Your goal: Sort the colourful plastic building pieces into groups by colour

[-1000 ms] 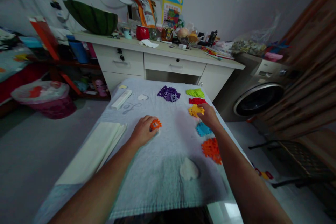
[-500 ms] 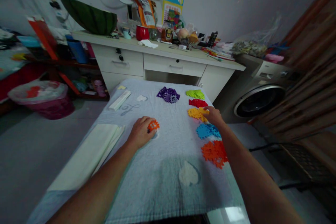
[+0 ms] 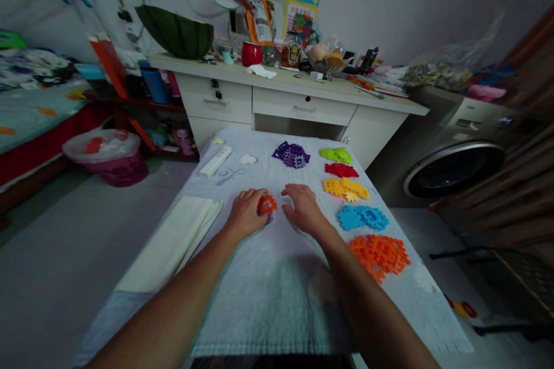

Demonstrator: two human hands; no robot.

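My left hand (image 3: 249, 211) is closed around an orange toy building piece (image 3: 268, 203) with a notched edge, low over the middle of the cloth. Just right of it, my right hand (image 3: 302, 207) has its thumb and fingers apart, with nothing visible between them. Along the right side of the cloth lie piles of similar notched plastic pieces: orange pieces (image 3: 381, 255), blue pieces (image 3: 362, 217), yellow pieces (image 3: 345, 187), red pieces (image 3: 341, 170) and lime-green pieces (image 3: 336, 154). Purple pieces (image 3: 291, 154) form a heap at the far middle.
A pale blue cloth (image 3: 259, 300) covers the table. On its left are a folded white cloth (image 3: 173, 242) and a long white box (image 3: 216, 161). Behind stands a white desk (image 3: 277, 89) with a watermelon piece (image 3: 177, 33) on top; a washing machine (image 3: 459, 144) is at right.
My right hand has left the yellow pieces and moved left, near my left hand. The left hand still holds the orange piece. The whole view has shifted somewhat.
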